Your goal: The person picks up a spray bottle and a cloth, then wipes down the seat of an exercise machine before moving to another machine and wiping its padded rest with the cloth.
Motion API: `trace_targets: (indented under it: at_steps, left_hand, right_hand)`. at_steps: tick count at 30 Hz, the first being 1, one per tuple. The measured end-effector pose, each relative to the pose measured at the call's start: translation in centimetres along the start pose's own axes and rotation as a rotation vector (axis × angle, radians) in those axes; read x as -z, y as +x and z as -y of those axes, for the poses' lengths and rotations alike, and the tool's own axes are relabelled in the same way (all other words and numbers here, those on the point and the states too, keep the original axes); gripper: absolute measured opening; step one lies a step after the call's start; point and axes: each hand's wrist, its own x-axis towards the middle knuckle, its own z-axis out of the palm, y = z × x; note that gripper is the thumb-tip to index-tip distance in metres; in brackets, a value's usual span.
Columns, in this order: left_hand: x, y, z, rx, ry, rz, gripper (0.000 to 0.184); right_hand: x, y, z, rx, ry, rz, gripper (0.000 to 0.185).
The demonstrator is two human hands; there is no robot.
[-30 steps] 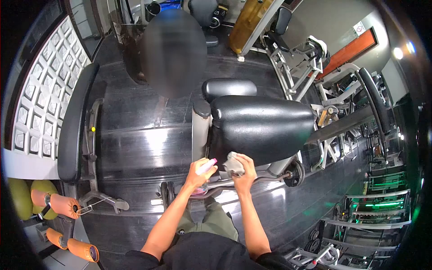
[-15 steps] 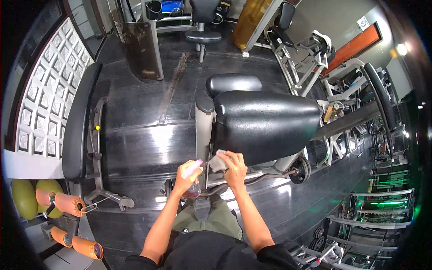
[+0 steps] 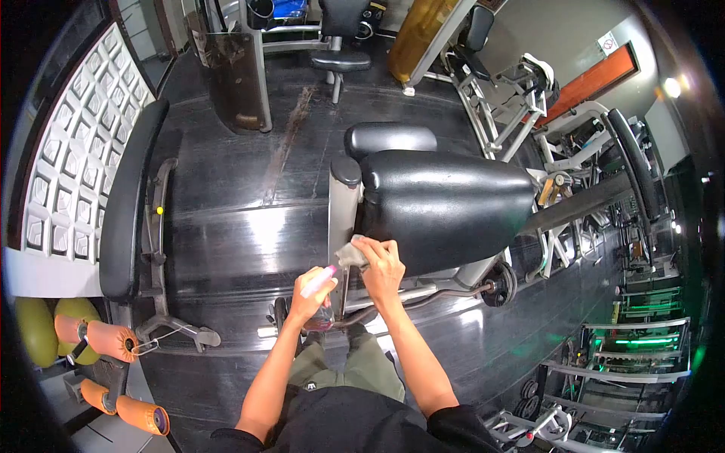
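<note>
My left hand [image 3: 310,297] is wrapped round a spray bottle [image 3: 321,317] with a white and pink head, held upright over the floor. A crumpled grey cloth [image 3: 351,257] is gripped in my right hand [image 3: 384,270], just right of the spray head and beside the near left corner of the black padded bench [image 3: 453,204]. A grey metal post [image 3: 342,215] with a black cap stands at the bench's left end. Below the bench, a curved barbell [image 3: 445,297] carries black plates at its right end.
A long black bench [image 3: 124,219] stands at the left, near orange rollers [image 3: 109,341] and green balls [image 3: 34,332]. A small black pad [image 3: 393,138] lies beyond the main bench. Weight machines [image 3: 521,98] and racks [image 3: 619,374] line the right side.
The right hand with the cloth has moved left, towards the spray bottle and the post. The left hand has shifted slightly left. A dark blur over the far floor has gone.
</note>
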Motion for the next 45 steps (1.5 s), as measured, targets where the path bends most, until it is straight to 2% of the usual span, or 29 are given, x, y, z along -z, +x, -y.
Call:
trace_targets:
  at_steps: [5, 8, 11, 16, 21, 23, 25, 33, 37, 39, 41, 43, 45]
  left_hand:
    - [-0.3, 0.0, -0.1, -0.019, 0.02, 0.009, 0.016]
    - [-0.4, 0.1, -0.5, -0.026, -0.011, 0.014, 0.016]
    - [0.0, 0.1, -0.5, -0.018, -0.007, 0.029, 0.016]
    - [0.2, 0.3, 0.0, -0.012, 0.015, 0.043, 0.014]
    - [-0.8, 0.9, -0.1, 0.011, 0.055, 0.088, 0.013]
    - [-1.3, 0.8, -0.5, 0.02, 0.053, 0.105, 0.014]
    - [-1.8, 0.7, -0.7, 0.034, 0.04, 0.102, 0.016]
    - [-3.4, 0.7, -1.0, 0.033, 0.069, 0.137, 0.015]
    - [-3.6, 0.8, -1.2, 0.057, 0.05, 0.16, 0.016]
    - [-3.7, 0.9, -1.2, 0.055, 0.092, 0.171, 0.016]
    - [-3.7, 1.0, -1.2, 0.051, 0.133, 0.177, 0.017]
    - [-3.8, 1.0, -1.1, 0.008, 0.145, 0.188, 0.018]
    - [-4.0, 0.9, -1.1, 0.012, 0.148, 0.193, 0.018]
  right_hand:
    - [-0.8, -1.9, 0.1, -0.016, -0.028, 0.064, 0.046]
    - [-0.3, -4.1, -0.7, -0.026, -0.02, 0.19, 0.051]
    - [1.4, -5.1, -1.4, -0.037, 0.013, 0.178, 0.05]
    - [3.0, -3.2, -3.5, -0.08, 0.045, -0.079, 0.057]
    - [0.8, -6.0, -3.7, -0.143, 0.135, -0.12, 0.064]
    - [0.5, -7.7, -4.3, -0.185, 0.172, -0.05, 0.064]
    - [1.4, -7.9, -4.5, -0.218, 0.206, -0.029, 0.063]
    - [1.3, -4.3, -3.8, -0.276, 0.274, -0.246, 0.06]
    - [0.3, -8.0, -4.4, -0.3, 0.303, -0.193, 0.059]
    - [0.6, -9.0, -5.0, -0.381, 0.368, -0.13, 0.054]
    - [0.5, -8.6, -5.7, -0.379, 0.364, -0.168, 0.048]
    - [1.2, -6.5, -5.5, -0.439, 0.373, -0.309, 0.039]
    - [1.8, -4.6, -5.4, -0.439, 0.372, -0.316, 0.045]
